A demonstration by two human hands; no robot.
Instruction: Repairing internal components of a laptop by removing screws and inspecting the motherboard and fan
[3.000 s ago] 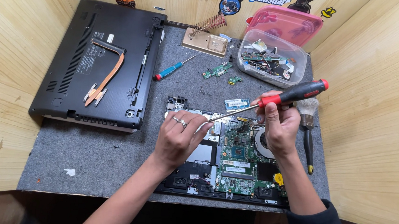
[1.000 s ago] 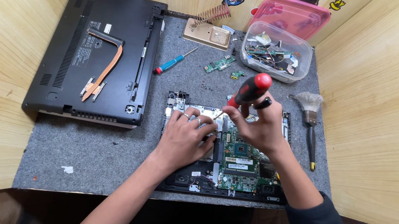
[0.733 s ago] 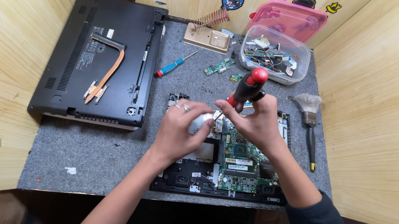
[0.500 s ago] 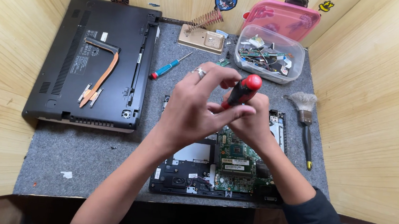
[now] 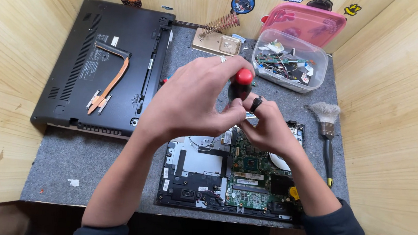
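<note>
Both my hands are raised above the opened laptop base [image 5: 190,166], whose green motherboard [image 5: 249,170] is exposed. My right hand [image 5: 270,130], with a dark ring on one finger, grips a screwdriver [image 5: 241,83] with a red and black handle, its red end pointing up. My left hand [image 5: 195,101] is curled against the same screwdriver. Its fingertips pinch just below the handle and meet my right fingers. The shaft and tip are hidden behind my fingers.
A black laptop bottom cover [image 5: 91,38] with a copper heat pipe [image 5: 110,80] lies at the left. A clear tub of small parts [image 5: 292,64] and its pink lid [image 5: 306,23] stand at the back right. A brush [image 5: 326,127] lies at the right. Wooden walls enclose the grey mat [image 5: 75,171].
Both hands lifted off the motherboard toward the camera with the screwdriver. My left hand left the board and closed in on the screwdriver beside my right fingers.
</note>
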